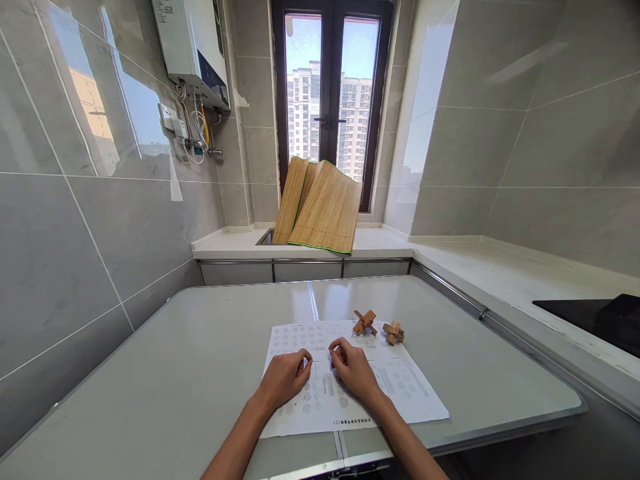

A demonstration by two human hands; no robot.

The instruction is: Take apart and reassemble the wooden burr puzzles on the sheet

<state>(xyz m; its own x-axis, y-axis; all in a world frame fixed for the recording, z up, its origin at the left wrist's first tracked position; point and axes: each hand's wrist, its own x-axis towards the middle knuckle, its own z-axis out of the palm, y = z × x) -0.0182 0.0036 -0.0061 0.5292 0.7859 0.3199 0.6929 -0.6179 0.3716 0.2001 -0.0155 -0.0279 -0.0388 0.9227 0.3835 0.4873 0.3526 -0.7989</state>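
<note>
The counter [200, 360] runs wide to its left edge while my left hand [286, 377] and right hand [353, 369], curled narrow, rest on the printed sheet [417, 402], wooden cross [365, 323] and wooden burr [394, 333] near its far-right corner.

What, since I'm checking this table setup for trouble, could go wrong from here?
The left hand and right hand are over the paper sheet; dragging it might shift the wooden cross and wooden cluster near its far right corner. The tilted bamboo mat could slip.
</note>
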